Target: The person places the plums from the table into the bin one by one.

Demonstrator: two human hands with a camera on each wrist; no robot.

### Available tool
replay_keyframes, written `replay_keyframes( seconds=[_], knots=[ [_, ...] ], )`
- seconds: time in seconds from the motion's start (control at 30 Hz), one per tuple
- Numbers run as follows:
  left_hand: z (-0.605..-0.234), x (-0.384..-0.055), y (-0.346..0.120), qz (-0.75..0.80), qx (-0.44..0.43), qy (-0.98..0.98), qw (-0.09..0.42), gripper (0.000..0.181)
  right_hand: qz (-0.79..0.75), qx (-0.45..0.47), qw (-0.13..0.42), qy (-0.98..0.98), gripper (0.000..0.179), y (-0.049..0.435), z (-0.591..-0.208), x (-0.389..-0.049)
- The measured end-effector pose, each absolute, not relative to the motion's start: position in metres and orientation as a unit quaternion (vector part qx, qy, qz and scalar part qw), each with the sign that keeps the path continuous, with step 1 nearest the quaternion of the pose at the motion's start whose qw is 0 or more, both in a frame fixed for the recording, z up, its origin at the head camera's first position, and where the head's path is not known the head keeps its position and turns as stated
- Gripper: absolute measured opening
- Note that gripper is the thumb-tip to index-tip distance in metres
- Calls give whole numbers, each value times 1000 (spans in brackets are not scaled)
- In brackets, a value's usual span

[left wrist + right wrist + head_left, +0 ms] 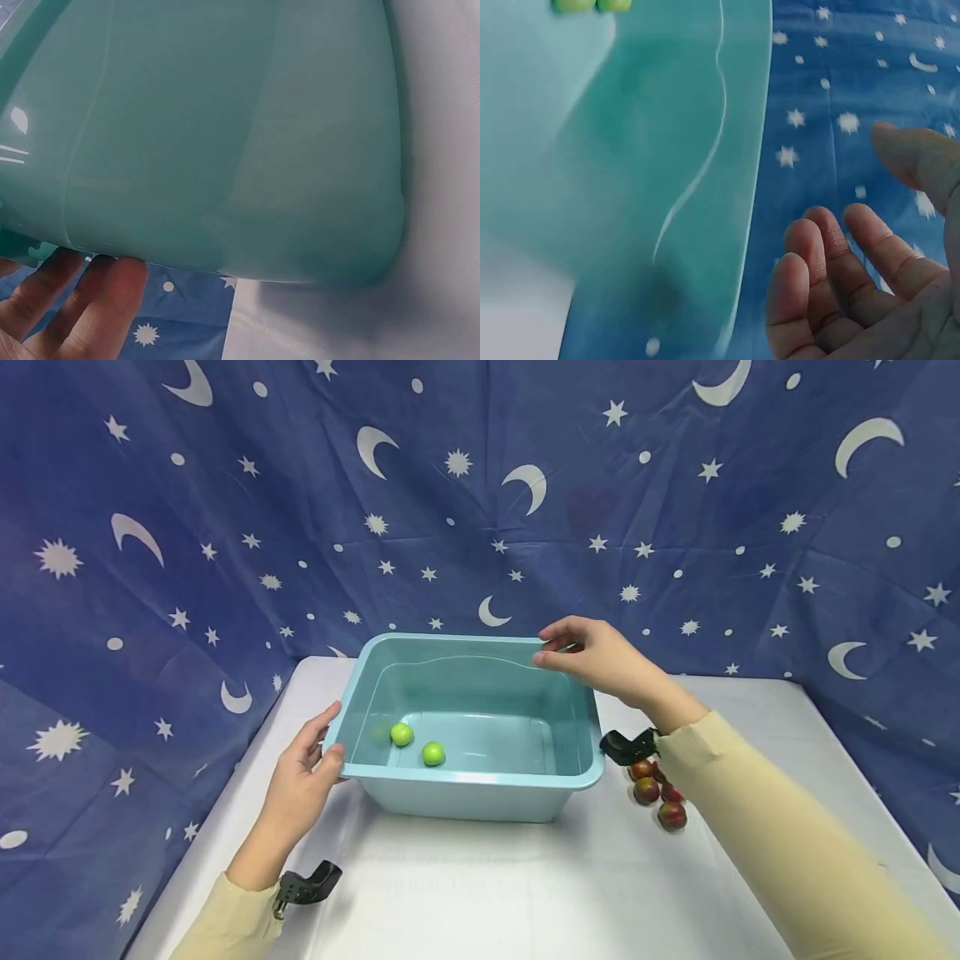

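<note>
Basin (465,799) is pinched at one corner by our left grip (300,781), presumably for steadiness; near its far corner, our right grip (591,653) hovers loosely spread, holding nothing.

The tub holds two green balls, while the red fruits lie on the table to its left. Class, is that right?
Not quite: the red fruits lie on the table to the right of the tub, as the head view shows. The tub does hold two green balls.

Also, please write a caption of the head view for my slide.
Left fingers grip a turquoise tub holding two green balls; right fingers hover near its far rim; reddish fruits nearby.
</note>
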State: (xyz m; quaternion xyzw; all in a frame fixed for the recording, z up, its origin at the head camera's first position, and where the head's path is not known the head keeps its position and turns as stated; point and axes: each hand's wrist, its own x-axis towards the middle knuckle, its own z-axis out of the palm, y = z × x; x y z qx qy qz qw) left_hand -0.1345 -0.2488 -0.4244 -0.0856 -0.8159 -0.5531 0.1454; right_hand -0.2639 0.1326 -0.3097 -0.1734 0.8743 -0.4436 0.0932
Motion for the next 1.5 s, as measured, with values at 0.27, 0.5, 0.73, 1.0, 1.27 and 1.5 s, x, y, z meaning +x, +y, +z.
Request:
replay_keyframes(
  seconds=[0.27, 0.5, 0.73, 1.0, 1.27, 1.5],
  knots=[
    [-423, -134, -250, -558, -79, -814, 142, 51, -431, -124, 73, 891, 55, 200, -328, -257],
    [-423, -134, -247, -553, -79, -817, 144, 51, -421, -88, 70, 900, 66, 245, -354, -242],
    [-422, -132, -245, -553, -79, -817, 145, 50, -417, -85, 68, 902, 62, 283, -384, -227],
    [-422, -133, -246, -546, -78, -820, 150, 50, -407, -50, 66, 910, 64, 315, -414, -212],
    [-422, -133, -247, -550, -80, -818, 152, 50, -398, -21, 67, 915, 66, 340, -442, -200],
    [-421, -132, -245, -549, -79, -819, 148, 50, -390, -1, 79, 917, 67, 353, -463, -194]
  ],
)
